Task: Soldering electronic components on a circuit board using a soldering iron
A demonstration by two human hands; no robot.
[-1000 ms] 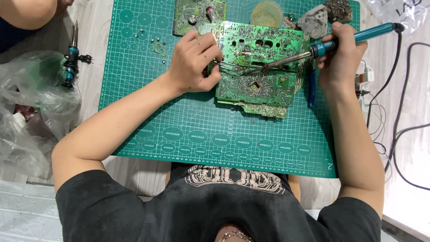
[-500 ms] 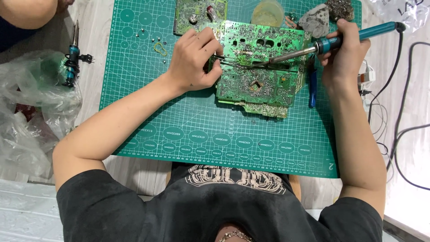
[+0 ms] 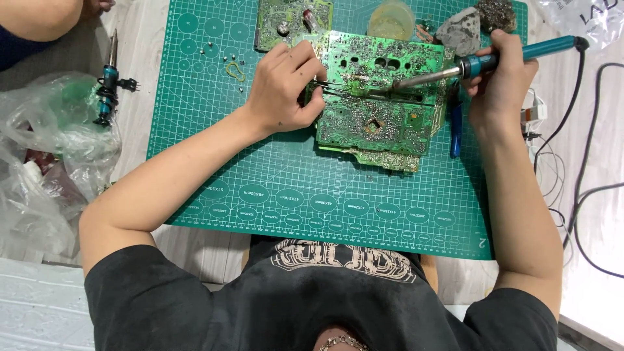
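- Tweezers are pinched in the left hand over the large circuit board.
- A teal soldering iron is gripped by the right hand (tip on the board).

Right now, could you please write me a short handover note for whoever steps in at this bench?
Left hand: grips tweezers, tips lying across the large circuit board.
Right hand: holds the teal soldering iron, its tip on the board near the tweezers.
The board lies solder side up on the green cutting mat; a smaller board, a round yellowish tub and loose bits sit at the mat's far edge.
A second iron lies off the mat, left.
Done and left: cannot tell from this view.
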